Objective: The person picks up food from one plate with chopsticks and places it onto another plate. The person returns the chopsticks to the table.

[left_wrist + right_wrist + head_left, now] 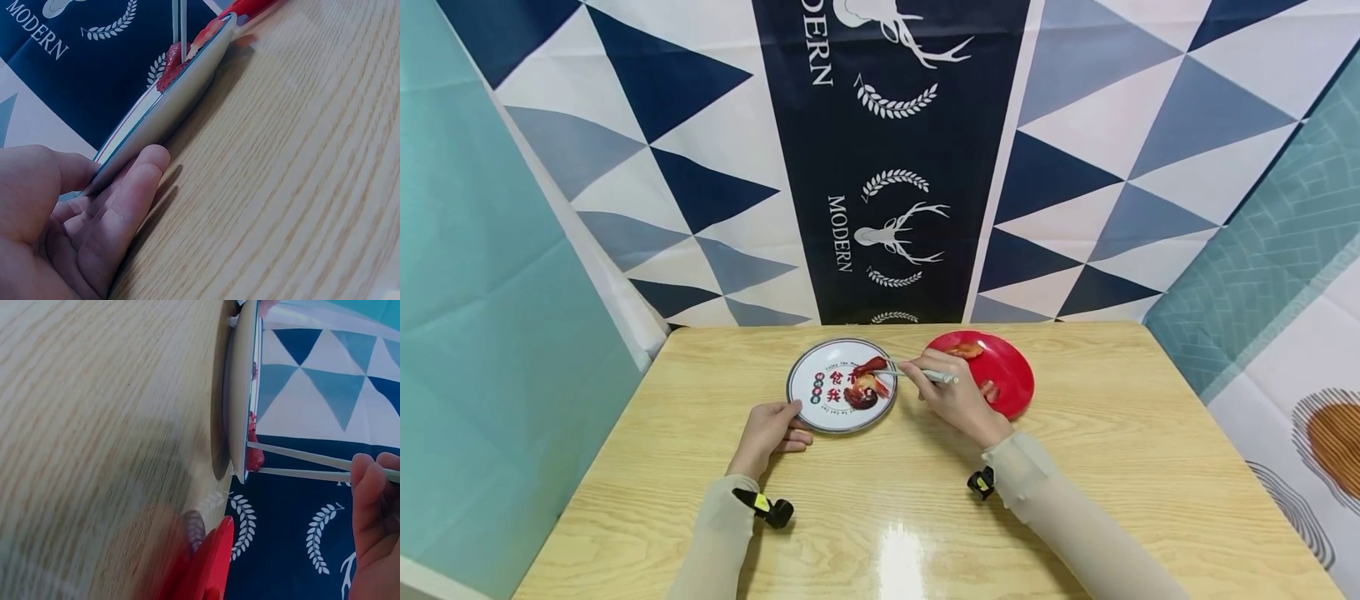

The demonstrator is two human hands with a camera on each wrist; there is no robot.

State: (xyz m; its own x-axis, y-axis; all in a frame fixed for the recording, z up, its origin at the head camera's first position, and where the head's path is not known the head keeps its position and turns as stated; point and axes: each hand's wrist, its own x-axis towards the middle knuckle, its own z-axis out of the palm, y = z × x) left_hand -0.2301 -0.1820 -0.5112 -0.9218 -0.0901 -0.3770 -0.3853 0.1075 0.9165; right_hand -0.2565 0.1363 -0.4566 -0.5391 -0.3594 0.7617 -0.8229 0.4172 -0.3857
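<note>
My left hand (767,435) holds the near left rim of a white plate (811,364) with red characters, thumb at the rim and fingers below its underside (165,122). On the plate's right half lie a dark red drumstick-shaped piece (872,365), an orange and white shrimp-like piece (874,384) and a dark brown round piece (859,399). My right hand (957,402) grips a pair of pale chopsticks (300,455). Their tips reach the drumstick-shaped piece, one on each side of it in the right wrist view.
A red plate (1013,372) stands to the right, partly behind my right hand. It bears an orange food piece (967,350) and a smaller reddish one (990,390). The wooden table (865,500) ends at a patterned cloth wall (895,167).
</note>
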